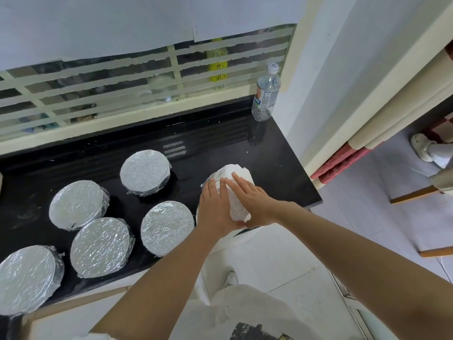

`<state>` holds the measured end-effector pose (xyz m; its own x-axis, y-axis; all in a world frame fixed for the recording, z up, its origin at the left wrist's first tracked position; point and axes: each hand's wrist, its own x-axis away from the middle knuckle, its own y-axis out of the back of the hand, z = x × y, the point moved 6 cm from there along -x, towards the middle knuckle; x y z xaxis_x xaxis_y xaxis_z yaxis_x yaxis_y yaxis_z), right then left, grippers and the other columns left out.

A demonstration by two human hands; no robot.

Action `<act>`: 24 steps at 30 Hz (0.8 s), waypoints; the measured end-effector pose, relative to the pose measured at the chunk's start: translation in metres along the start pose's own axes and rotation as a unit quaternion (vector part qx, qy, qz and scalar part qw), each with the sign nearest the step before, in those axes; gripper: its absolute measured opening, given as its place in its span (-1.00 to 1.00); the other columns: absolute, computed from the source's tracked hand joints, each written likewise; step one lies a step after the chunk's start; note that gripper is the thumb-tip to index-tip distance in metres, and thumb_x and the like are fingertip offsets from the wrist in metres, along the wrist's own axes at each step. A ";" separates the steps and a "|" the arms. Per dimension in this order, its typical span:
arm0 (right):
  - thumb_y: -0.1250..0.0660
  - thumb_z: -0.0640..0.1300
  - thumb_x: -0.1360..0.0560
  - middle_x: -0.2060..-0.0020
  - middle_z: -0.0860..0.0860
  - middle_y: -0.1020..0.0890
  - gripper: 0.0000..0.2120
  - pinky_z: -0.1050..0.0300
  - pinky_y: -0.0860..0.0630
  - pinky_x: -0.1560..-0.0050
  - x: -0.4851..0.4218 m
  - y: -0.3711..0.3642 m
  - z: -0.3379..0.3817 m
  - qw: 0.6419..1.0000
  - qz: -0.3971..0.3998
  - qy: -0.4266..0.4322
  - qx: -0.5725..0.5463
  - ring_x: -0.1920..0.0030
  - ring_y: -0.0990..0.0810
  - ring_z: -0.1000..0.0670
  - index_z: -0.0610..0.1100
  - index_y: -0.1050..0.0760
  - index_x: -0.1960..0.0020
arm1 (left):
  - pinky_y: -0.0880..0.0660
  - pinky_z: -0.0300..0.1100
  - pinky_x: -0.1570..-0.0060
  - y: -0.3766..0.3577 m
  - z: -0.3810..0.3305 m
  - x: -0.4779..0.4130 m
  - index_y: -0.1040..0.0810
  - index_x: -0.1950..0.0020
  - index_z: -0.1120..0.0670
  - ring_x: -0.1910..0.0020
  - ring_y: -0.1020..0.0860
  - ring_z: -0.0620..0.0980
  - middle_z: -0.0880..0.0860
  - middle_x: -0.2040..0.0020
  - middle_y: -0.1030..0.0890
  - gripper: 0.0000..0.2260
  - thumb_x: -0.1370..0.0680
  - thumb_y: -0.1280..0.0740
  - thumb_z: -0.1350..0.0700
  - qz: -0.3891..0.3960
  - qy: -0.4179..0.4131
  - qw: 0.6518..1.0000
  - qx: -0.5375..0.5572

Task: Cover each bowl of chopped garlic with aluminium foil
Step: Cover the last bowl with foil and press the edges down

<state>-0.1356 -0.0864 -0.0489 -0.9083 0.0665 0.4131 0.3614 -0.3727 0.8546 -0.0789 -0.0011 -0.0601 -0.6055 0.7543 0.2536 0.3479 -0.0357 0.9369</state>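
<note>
at the right edge of the counter [269, 148], beside five covered bowls [166, 229], the foil-draped bowl [231, 171] was pressed by the flat, straight-fingered left hand [215, 207] and right hand [253, 201]; rim tucking was judged next.

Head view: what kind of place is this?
Probably a home kitchen: a black counter below a barred window, several foil-covered bowls on it, and a tiled floor.
</note>
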 end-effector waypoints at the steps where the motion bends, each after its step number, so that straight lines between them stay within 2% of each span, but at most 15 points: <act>1: -0.47 0.18 -0.37 -0.56 -0.02 0.23 0.14 -0.14 -0.02 -0.53 -0.003 0.000 0.000 1.000 0.009 0.002 0.011 -0.56 0.19 -0.14 -0.02 0.33 -0.55 | 0.01 0.01 -0.55 0.002 0.001 0.000 0.11 -0.59 0.17 -0.58 0.00 0.17 0.23 -0.58 0.00 0.21 -0.26 -0.43 -0.45 -0.003 -0.002 1.000 -0.005; 5: -0.51 0.20 -0.32 -0.56 -0.01 0.07 0.16 -0.08 -0.13 -0.50 -0.008 0.001 -0.004 0.999 -0.004 -0.019 0.028 -0.54 -0.02 -0.11 -0.05 0.25 -0.56 | 0.03 0.00 -0.54 0.004 0.001 0.000 0.17 -0.59 0.17 -0.58 0.01 0.16 0.21 -0.58 0.02 0.23 -0.27 -0.45 -0.41 0.000 -0.009 1.000 0.007; 8: -0.53 0.24 -0.27 -0.54 -0.01 -0.04 0.19 -0.06 -0.13 -0.49 -0.007 0.004 -0.007 0.999 -0.017 -0.025 0.028 -0.51 -0.08 -0.09 -0.07 0.19 -0.57 | 0.09 0.00 -0.55 0.000 0.004 -0.001 0.23 -0.58 0.19 -0.59 0.11 0.16 0.21 -0.60 0.11 0.25 -0.27 -0.44 -0.43 0.012 -0.019 1.000 0.004; 10: -0.51 0.25 -0.29 -0.53 -0.01 -0.06 0.16 -0.06 -0.08 -0.50 -0.006 0.004 -0.008 0.999 -0.016 -0.030 0.025 -0.51 -0.08 -0.09 -0.06 0.19 -0.56 | 0.07 0.00 -0.56 -0.002 0.008 -0.001 0.23 -0.58 0.17 -0.59 0.10 0.16 0.19 -0.60 0.12 0.25 -0.26 -0.44 -0.43 0.015 -0.028 0.999 0.011; 16: -0.48 0.26 -0.32 -0.52 -0.02 -0.07 0.14 -0.06 -0.05 -0.51 -0.004 -0.001 -0.012 0.999 -0.009 -0.050 0.017 -0.51 -0.07 -0.10 -0.07 0.21 -0.56 | -0.04 -0.04 -0.53 -0.001 0.012 0.000 0.15 -0.59 0.14 -0.55 -0.10 0.11 0.16 -0.55 -0.08 0.24 -0.23 -0.44 -0.45 -0.012 -0.036 0.999 0.015; 21: -0.48 0.24 -0.33 -0.51 -0.04 -0.08 0.10 -0.06 -0.08 -0.52 -0.006 -0.001 -0.011 0.999 -0.014 -0.047 -0.002 -0.51 -0.07 -0.10 -0.08 0.15 -0.56 | -0.05 -0.05 -0.51 -0.005 0.012 -0.003 0.18 -0.58 0.15 -0.53 -0.10 0.12 0.16 -0.53 -0.06 0.26 -0.22 -0.47 -0.43 -0.008 -0.032 0.999 0.020; 24: -0.51 0.19 -0.33 -0.55 -0.04 0.02 0.13 -0.06 -0.05 -0.53 -0.009 -0.008 -0.011 0.998 -0.005 -0.051 -0.033 -0.55 0.01 -0.11 -0.08 0.19 -0.56 | -0.04 -0.04 -0.51 -0.008 0.012 -0.003 0.22 -0.58 0.14 -0.54 -0.03 0.12 0.16 -0.55 0.01 0.26 -0.24 -0.51 -0.37 0.008 -0.026 0.999 0.044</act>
<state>-0.1328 -0.0945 -0.0628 -0.8842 0.1623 0.4380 0.3353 -0.4323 0.8371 -0.0710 0.0047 -0.0711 -0.5621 0.7871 0.2542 0.4209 0.0077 0.9071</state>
